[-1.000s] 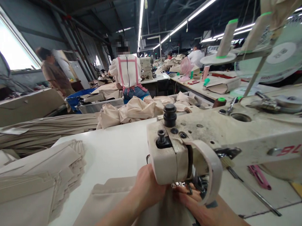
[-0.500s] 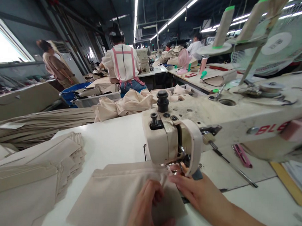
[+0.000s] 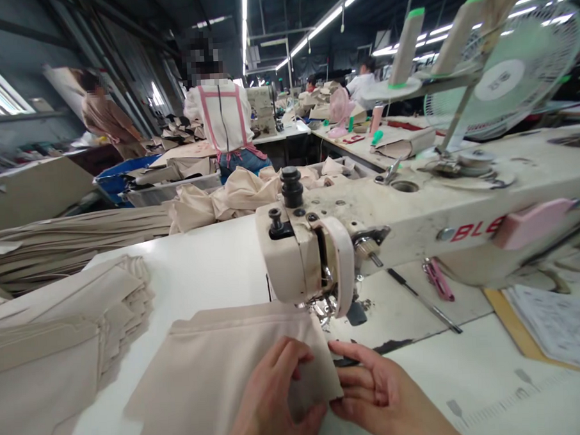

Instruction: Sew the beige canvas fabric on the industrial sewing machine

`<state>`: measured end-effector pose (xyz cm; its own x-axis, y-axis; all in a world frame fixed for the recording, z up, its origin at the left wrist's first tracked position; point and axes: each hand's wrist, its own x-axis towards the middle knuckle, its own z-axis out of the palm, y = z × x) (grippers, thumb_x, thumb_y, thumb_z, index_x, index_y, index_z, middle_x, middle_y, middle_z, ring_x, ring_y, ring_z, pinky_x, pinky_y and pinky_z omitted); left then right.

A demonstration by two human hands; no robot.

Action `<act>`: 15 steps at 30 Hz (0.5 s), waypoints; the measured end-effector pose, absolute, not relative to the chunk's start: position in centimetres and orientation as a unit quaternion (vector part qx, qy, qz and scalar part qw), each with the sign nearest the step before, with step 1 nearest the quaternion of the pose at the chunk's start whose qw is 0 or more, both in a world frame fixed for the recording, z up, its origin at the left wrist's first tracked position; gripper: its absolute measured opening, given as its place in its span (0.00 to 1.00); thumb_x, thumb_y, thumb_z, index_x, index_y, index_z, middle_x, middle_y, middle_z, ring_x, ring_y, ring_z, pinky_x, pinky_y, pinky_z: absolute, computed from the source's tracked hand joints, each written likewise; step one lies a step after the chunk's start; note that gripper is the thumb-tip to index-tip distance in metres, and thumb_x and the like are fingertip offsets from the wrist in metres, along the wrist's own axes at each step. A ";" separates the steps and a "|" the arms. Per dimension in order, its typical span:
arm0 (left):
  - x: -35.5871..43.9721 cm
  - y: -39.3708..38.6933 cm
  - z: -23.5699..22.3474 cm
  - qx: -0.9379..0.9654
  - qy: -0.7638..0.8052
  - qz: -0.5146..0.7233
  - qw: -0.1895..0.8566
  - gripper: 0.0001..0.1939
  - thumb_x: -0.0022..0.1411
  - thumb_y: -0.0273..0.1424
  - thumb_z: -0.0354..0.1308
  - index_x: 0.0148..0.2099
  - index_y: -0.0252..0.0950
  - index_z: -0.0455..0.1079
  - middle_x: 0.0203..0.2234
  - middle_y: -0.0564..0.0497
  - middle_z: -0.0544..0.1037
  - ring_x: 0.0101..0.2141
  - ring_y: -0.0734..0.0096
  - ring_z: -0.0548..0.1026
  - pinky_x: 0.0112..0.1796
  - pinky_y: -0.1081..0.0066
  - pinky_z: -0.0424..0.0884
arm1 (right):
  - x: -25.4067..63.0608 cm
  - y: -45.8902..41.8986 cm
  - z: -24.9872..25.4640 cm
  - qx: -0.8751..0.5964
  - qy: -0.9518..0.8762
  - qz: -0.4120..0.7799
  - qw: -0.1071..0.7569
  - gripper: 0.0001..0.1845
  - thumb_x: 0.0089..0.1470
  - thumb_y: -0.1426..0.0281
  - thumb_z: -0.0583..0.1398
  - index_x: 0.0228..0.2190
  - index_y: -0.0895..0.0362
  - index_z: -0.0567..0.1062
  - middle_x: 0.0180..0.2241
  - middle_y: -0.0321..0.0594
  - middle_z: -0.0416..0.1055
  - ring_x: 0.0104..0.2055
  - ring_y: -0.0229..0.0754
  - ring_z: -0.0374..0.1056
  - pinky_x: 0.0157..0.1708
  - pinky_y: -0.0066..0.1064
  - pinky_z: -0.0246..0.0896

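Both hands pinching beige fabric at the sewing machine

The left hand (image 3: 273, 398) and right hand (image 3: 379, 393) are gripping the beige fabric panel's (image 3: 215, 374) corner near the desk's (image 3: 210, 272) front edge, below the sewing machine (image 3: 367, 227).

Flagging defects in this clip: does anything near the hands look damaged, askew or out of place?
Nothing is clearly broken. The sewing machine has grimy, chipped paint, and the table beneath it is worn dark in patches. Both hands, left hand and right hand, rest on the beige cloth, which lies flat.
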<state>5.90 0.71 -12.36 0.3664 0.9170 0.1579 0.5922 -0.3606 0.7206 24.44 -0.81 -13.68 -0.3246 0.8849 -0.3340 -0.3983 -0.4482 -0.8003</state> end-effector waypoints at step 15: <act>6.2 0.7 -13.5 0.876 0.321 0.348 0.089 0.13 0.55 0.20 0.52 0.43 0.35 0.70 0.30 0.48 0.76 0.30 0.67 0.72 0.30 0.69 0.68 | 23.8 -1.0 -13.3 -0.429 -0.335 0.737 0.402 0.35 0.38 0.77 0.66 0.50 0.61 0.63 0.36 0.45 0.81 0.32 0.39 0.77 0.37 0.27 0.69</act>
